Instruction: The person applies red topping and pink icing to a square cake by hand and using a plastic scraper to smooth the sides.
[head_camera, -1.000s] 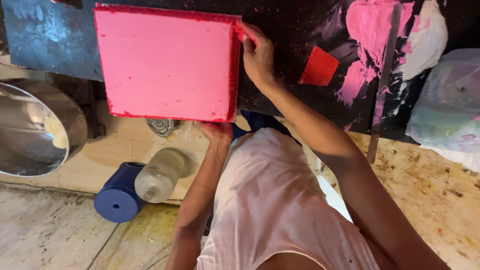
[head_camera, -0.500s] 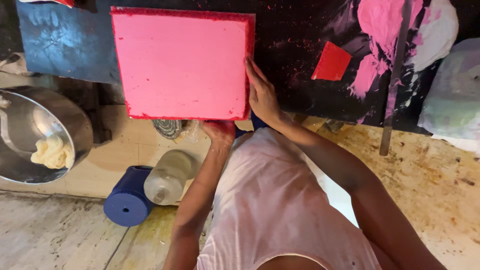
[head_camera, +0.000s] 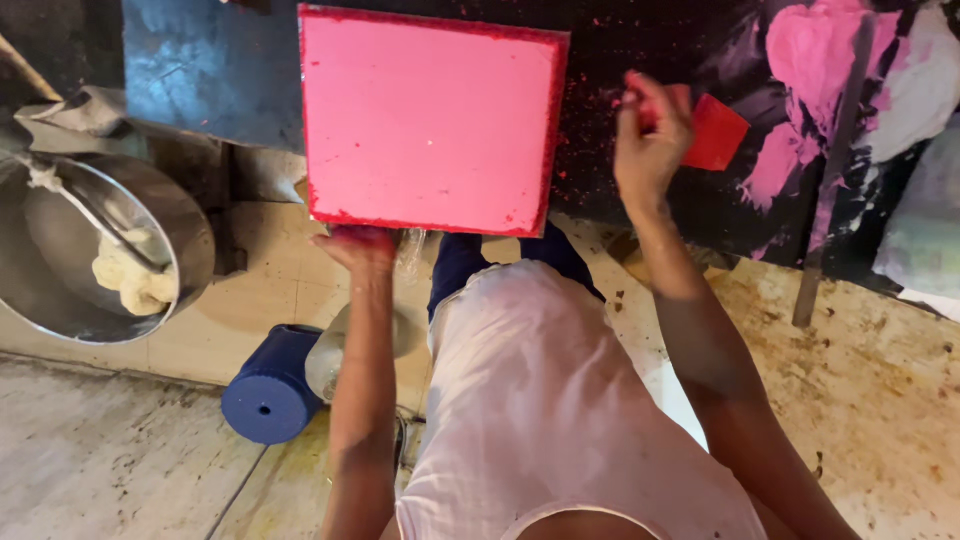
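On the dark tabletop (head_camera: 620, 190): pink slab (head_camera: 430, 120), square, flat, near edge overhanging. Your left hand (head_camera: 358, 246) grips that near edge from below. Your right hand (head_camera: 650, 135), just right of it, pinches a red scraper (head_camera: 715, 132). Left: steel bowl (head_camera: 100, 250) holding dough (head_camera: 130, 280). Floor: blue-capped jar (head_camera: 290, 380).

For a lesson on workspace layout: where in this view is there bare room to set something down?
Bare floor lies at lower left, below the round steel bowl and left of the blue cylinder. More lies at lower right, right of the right hand's forearm. It is crowded around the square pink slab, whose near edge the left hand steadies.
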